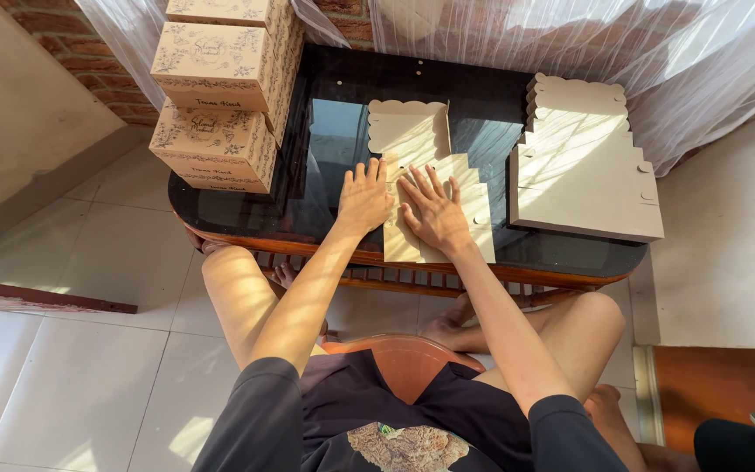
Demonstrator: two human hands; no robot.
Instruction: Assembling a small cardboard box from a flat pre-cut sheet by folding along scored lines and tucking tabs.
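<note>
Seen from one head-worn camera, looking steeply down and forward. Quite near to the glass table (342,79), with its near edge about mid-frame.

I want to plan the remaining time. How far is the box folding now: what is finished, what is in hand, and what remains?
Done: three assembled boxes stand stacked at the table's left end. In hand: the left hand and right hand press flat, fingers spread, on one unfolded box blank in the middle. Left: a thick stack of flat blanks at the right end, so most of the work seems to remain.
</note>
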